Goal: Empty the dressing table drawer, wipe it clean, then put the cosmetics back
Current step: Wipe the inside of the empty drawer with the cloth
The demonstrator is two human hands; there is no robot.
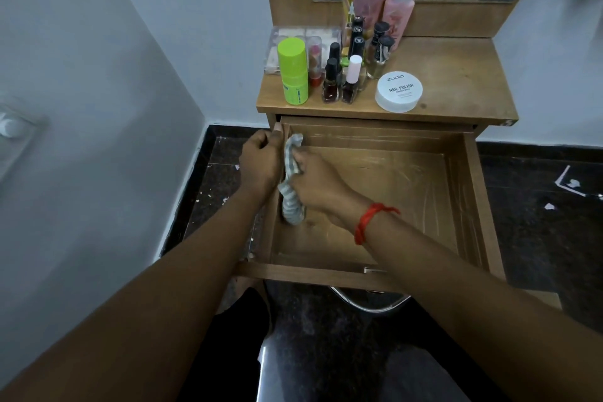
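Both hands were at the open drawer's (474,206) left wall: left hand (261,158) gripping its top edge, right hand (315,179) clutching a striped cloth (292,204) against its inner face. On the tabletop (456,75) stood nail polish bottles (331,83) and a Zudio tub (398,91)

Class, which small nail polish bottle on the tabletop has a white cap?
The front-row bottle just left of the round white tub; the others' caps are black.
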